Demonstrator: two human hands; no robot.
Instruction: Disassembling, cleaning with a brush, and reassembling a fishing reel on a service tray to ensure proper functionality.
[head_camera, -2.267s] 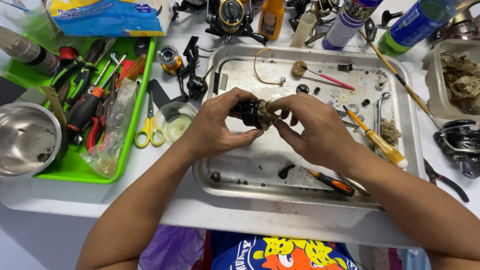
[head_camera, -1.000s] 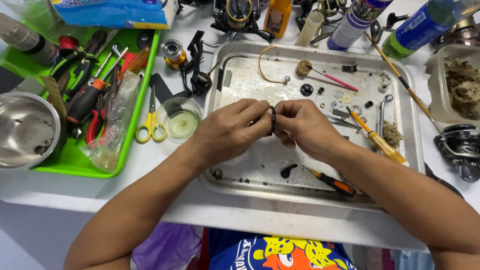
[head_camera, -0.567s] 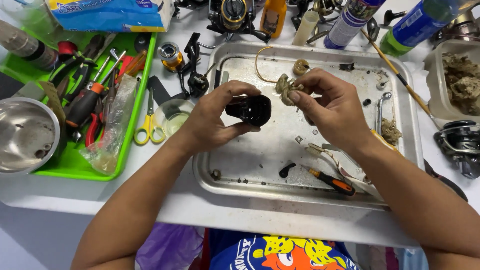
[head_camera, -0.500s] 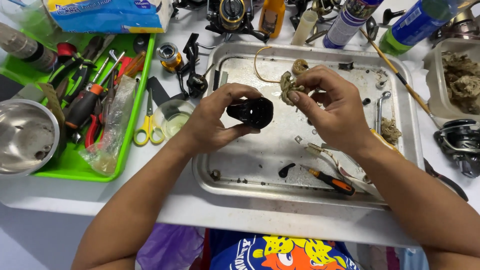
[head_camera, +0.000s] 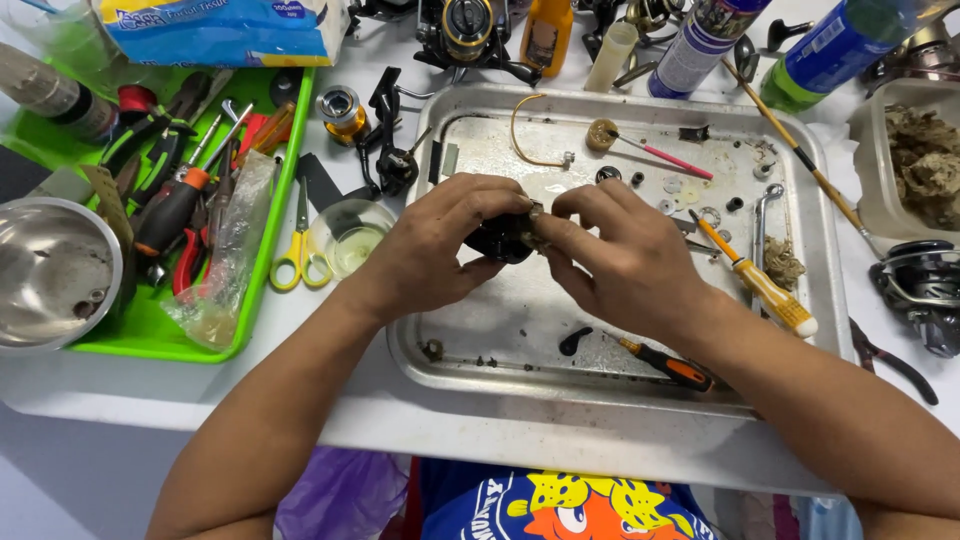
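Both hands meet over the metal tray (head_camera: 815, 290), closed together on one small part. Left hand (head_camera: 435, 245) cups the black reel body (head_camera: 500, 238) from the left side; right hand (head_camera: 615, 255) pinches in from the right, fingertips at the seam. Reel body sits squarely between them, lifted clear of the tray floor, neither hand nearer.

Bright, even light from overhead; soft shadows under the hands, mild glare on the metal tray (head_camera: 600, 395), sharp focus.
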